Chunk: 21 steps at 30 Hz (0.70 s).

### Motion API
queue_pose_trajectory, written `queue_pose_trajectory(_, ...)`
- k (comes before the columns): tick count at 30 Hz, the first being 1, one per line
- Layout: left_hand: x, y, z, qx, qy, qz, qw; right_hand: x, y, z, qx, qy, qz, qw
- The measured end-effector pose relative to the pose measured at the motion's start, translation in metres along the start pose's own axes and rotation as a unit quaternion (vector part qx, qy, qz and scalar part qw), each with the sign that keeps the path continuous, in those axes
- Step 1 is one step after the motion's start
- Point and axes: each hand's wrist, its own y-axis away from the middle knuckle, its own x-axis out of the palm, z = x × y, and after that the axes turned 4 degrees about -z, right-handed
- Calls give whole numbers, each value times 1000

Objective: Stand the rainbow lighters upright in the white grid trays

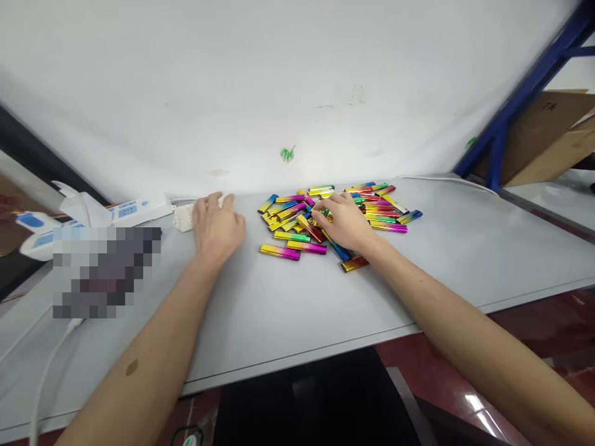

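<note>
Several shiny, flat, two-tone metallic pieces [279, 251] in yellow, magenta, green, blue and red lie in a loose pile on the grey table [279, 310]. My right hand [346, 220] rests over the middle of the pile, its fingers apart and touching pieces; some fingertips are hidden by the hand itself. To the left of the pile, my left hand [216, 229] lies palm down on the table with fingers spread, holding nothing. Right beside its fingers is a white ridged object [183, 217], partly covered by the hand.
White power strips [139, 209] with cables lie at the back left, near a pixelated dark object [111, 272]. A white wall stands behind the table. A blue metal frame [525, 93] and cardboard boxes [539, 133] are at the right. A white cable [446, 179] runs along the back edge.
</note>
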Motion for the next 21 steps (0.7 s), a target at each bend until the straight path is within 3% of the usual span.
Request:
queue_pose_trajectory(3, 5, -1, 25, -78, -91, 23, 993, 1, 0, -3, 3, -8, -3, 1000)
queue_pose_trajectory(8, 5, 0, 34, -83, -97, 35, 991, 3, -1, -4, -3, -18, -9, 1000)
queue_pose_trajectory(15, -16, 1, 9, -25, -70, -22, 997, -3, -1, 2, -29, -52, -25, 998)
queue_pose_trajectory(21, -21, 6, -16, 44, -16, -46, 998, -10, 7, 28, -166, -119, 38, 978)
